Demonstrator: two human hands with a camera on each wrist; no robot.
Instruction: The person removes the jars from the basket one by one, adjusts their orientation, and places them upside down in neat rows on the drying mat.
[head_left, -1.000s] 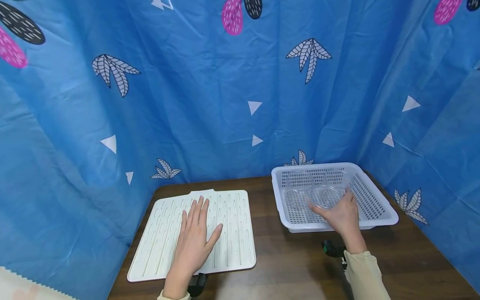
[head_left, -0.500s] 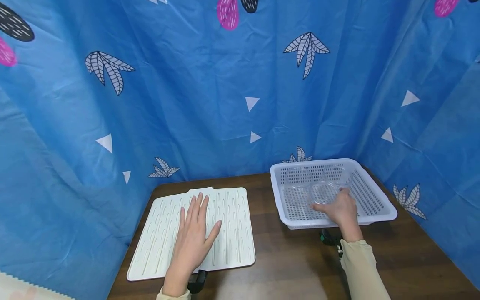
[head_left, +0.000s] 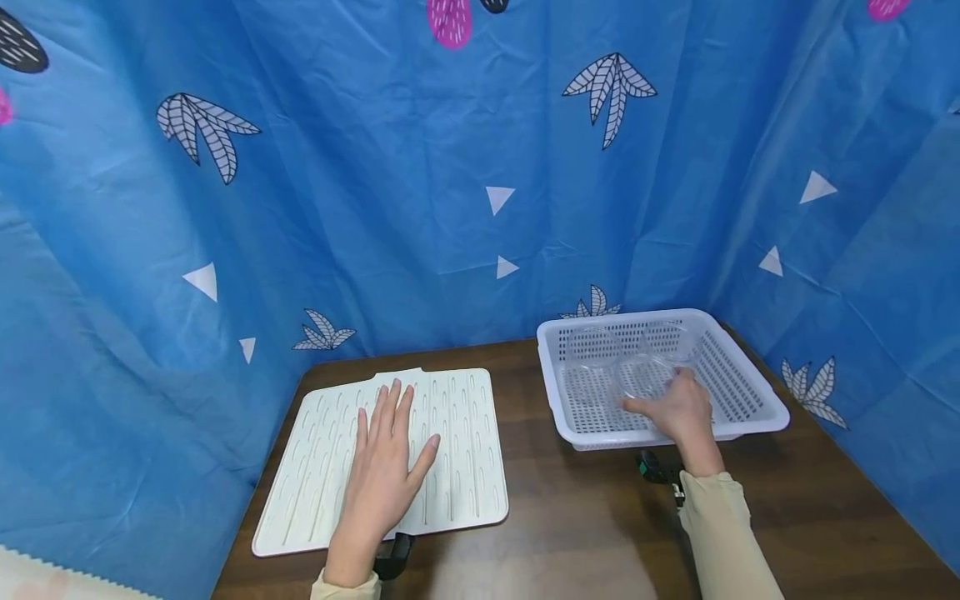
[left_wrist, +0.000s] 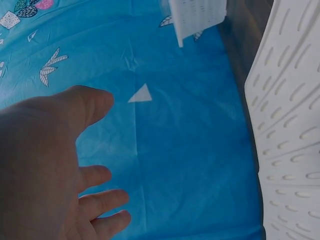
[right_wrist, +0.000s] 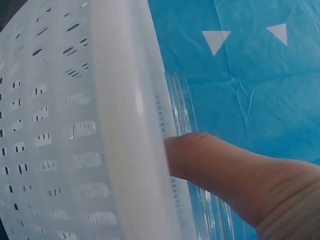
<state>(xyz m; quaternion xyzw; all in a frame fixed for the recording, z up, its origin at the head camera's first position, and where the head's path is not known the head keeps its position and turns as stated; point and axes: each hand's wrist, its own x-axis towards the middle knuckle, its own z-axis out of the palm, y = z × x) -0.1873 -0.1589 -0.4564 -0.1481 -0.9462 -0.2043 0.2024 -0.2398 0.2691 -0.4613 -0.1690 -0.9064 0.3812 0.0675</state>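
My right hand (head_left: pixel 681 412) reaches over the near rim of the white basket (head_left: pixel 551 375). Its thumb and fingers are about a clear round dish (head_left: pixel 641 377). In the right wrist view the thumb (right_wrist: pixel 215 165) lies against the dish's clear ridged edge (right_wrist: pixel 181 102); the other fingers are hidden there. Two more clear dishes sit farther back, a left one (head_left: pixel 592 346) and a right one (head_left: pixel 670 340). Fingers extended and thumb spread, my left hand (head_left: pixel 382 479) holds nothing and hovers over the ribbed white mat (head_left: pixel 465 450).
A brown wooden table (head_left: pixel 555 517) carries both mat and basket, with a strip of bare wood between them. Behind and on both sides hangs a blue patterned curtain (head_left: pixel 420 208). Dark devices, such as this wrist camera (head_left: pixel 393 557), are worn at both wrists.
The head view has tilted slightly downward. My right hand has shifted a little toward the near rim, its fingers closer together, while the dish stays in place. The left hand has hardly moved.
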